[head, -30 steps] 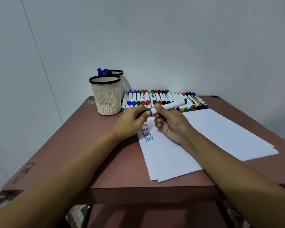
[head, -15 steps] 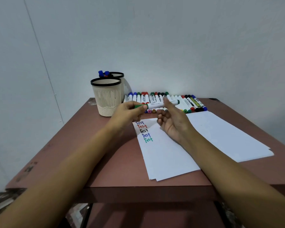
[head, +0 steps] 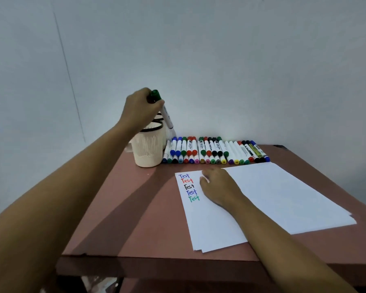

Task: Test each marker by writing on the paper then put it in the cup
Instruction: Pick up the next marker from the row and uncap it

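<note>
Above the two cups at the back left of the counter (head: 125, 218), the left hand (head: 138, 108) grips a marker (head: 167, 116) near its green cap, fingers curled round the barrel. The marker is tilted, cap end up, and its white body slants down and to the right toward the rear cup (head: 159, 117); whether its lower tip is inside that cup or just beside the rim cannot be told. The front cup (head: 149, 153), cream with a ribbed wall and a dark rim, stands directly before the rear one and is partly covered by the left forearm. The right hand (head: 219, 188) rests palm down on the paper (head: 283, 191), fingers loosely bent and holding nothing, well apart from the left hand. Just left of it, the word "Test" (head: 188, 187) is written five times in a column: blue, red, black, blue, green. The paper is a small stack of white sheets, slightly fanned at the near edge. Behind it, a row of markers (head: 216, 152) with caps of many colours lies side by side along the wall, starting just beside the front cup.
</note>
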The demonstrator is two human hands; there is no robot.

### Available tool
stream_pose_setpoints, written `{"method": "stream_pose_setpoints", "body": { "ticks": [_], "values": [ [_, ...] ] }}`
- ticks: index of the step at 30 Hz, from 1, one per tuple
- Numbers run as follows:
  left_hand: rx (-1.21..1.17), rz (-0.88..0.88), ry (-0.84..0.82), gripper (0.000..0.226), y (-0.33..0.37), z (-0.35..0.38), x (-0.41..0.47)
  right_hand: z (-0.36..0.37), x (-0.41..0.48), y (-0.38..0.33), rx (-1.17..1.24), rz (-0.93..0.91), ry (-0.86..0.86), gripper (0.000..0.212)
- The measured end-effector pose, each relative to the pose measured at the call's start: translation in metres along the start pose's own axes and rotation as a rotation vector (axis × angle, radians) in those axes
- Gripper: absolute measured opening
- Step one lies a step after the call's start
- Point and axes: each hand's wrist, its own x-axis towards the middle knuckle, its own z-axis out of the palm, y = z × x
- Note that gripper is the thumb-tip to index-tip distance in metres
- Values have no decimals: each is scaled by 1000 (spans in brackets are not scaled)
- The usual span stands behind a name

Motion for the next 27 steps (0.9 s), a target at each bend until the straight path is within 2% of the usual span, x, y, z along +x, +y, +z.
{"method": "stream_pose_setpoints", "body": {
  "ticks": [4, 10, 17, 18, 19, 21, 27],
  "values": [
    [94, -10, 4, 16, -10, -5, 42, -3, -2, -4, -51, 12, -48, 40],
    [183, -35, -42, 15, -26, 7, 74, -5, -3, -7, -77, 10, -50, 40],
    [230, -188, -158, 7, -51, 32, 77, -4, -1, -5, -84, 4, -53, 42],
    [217, -190, -163, 17, -51, 34, 75, -4, 0, -5, -86, 4, -55, 42],
    [211, -184, -165, 28, -51, 35, 73, -4, 0, -5, -89, 5, -57, 42],
    [215, -142, -172, 35, -49, 35, 68, -4, 0, -5, -93, 7, -61, 42],
    [156, 81, -130, 24, -26, 23, 36, -5, -1, -5, -90, 7, -77, 42]
  ]
}}
